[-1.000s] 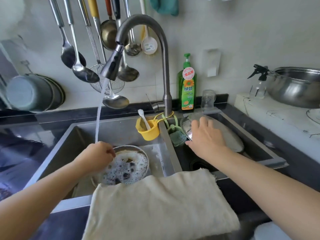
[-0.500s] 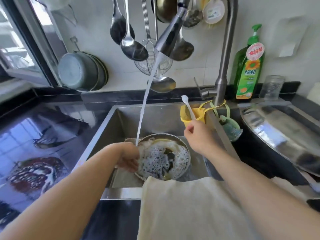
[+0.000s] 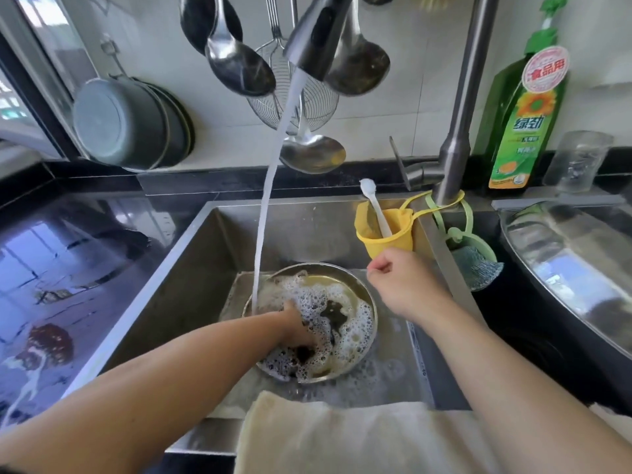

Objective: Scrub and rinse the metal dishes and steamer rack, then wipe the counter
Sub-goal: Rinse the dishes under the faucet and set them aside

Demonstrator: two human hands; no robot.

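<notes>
Nearest us, a pale folded cloth (image 3: 342, 439) drapes over the front edge of the sink (image 3: 191, 268). Just beyond it sits the round metal dish (image 3: 355, 285) on the floor of the left basin, filled with foam and dark soapy water. Our left hand (image 3: 295, 325) is plunged into that foam — the fingers are buried in suds, so we cannot tell whether they are spread or curled round anything. The stream of water (image 3: 270, 186) from the faucet head (image 3: 318, 32) lands at the dish's left rim, just beside our wrist.

Our right hand (image 3: 407, 285) hovers above the dish's right side, fingers curled loosely inward and holding nothing, just below the yellow caddy (image 3: 393, 241) that hangs from the faucet neck with a white brush (image 3: 374, 210) standing in it. A green scrubber holder (image 3: 473, 258) hangs beside it over the divider.

Further right, a large metal pan (image 3: 564, 254) lies tilted in the second basin. Against the wall stand the green detergent bottle (image 3: 526, 111) and a glass (image 3: 578, 159) — ladles (image 3: 239, 66) and a wire skimmer (image 3: 314, 100) hang above.
</notes>
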